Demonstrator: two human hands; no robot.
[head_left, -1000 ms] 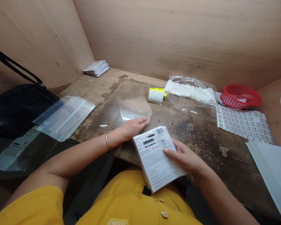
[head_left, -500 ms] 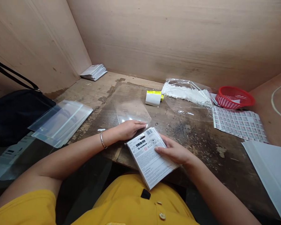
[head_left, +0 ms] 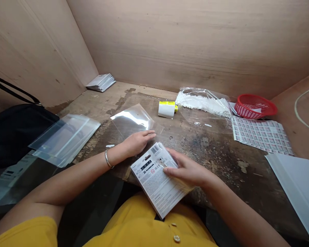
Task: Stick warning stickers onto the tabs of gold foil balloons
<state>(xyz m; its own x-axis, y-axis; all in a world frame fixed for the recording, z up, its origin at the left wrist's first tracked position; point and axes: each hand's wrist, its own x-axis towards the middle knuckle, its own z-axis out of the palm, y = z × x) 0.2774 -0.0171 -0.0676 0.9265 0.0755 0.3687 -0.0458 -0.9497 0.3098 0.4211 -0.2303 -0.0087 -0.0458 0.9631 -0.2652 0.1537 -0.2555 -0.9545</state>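
The clear plastic sleeve (head_left: 132, 119) is pinned flat on the workbench (head_left: 221, 151) by the left hand (head_left: 137, 142), fingers stretched together on its near edge, apparently against sliding. The stack of printed cards (head_left: 154, 181) is gripped at the bench edge by the right hand (head_left: 189, 170), fingers curled over its far corner, near the sleeve.

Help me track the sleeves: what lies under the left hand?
The left hand lies flat on the near edge of a clear plastic sleeve, which rests on the worn table. The hand covers that edge, so anything else beneath cannot be seen.
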